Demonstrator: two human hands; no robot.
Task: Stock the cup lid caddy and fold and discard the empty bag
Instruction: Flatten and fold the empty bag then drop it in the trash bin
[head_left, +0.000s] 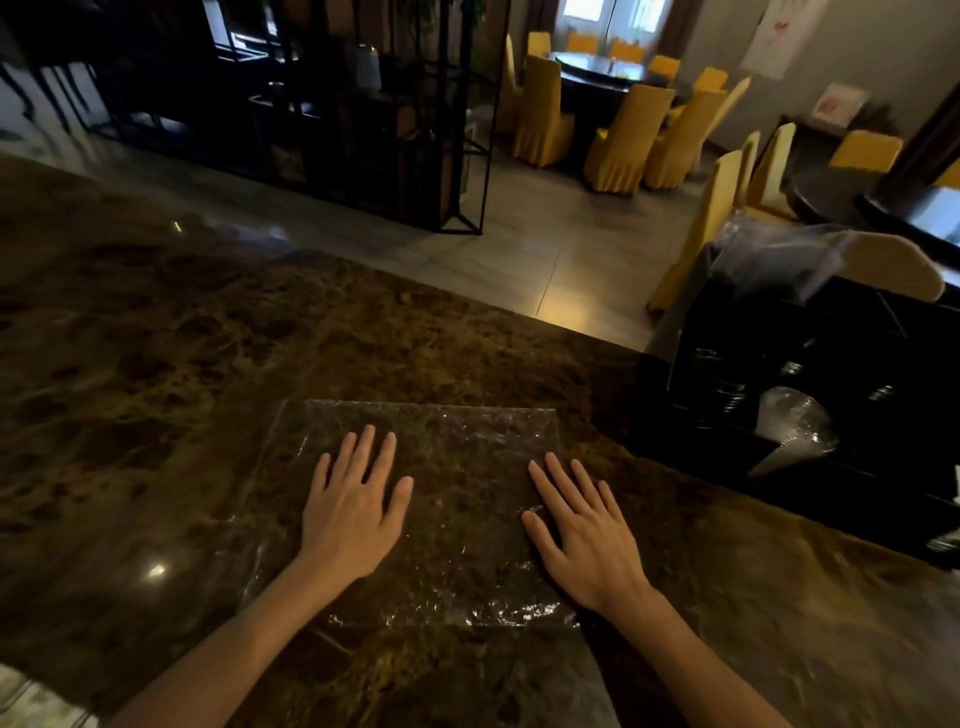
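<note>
A clear empty plastic bag (462, 457) lies spread flat on the brown marble counter (156, 389). My left hand (353, 512) rests palm down on the bag's left half, fingers spread. On the bag's right edge my right hand (587, 535) presses flat too, fingers apart. Neither hand grips anything. To the right stands the black lid caddy (810, 374), with clear lids (795, 415) showing in a front compartment.
Another crumpled clear plastic bag (779, 254) sits on top of the black caddy. Beyond the counter's far edge lie a tiled floor, a black metal shelf (363, 114) and yellow-covered chairs (623, 140) around dark tables.
</note>
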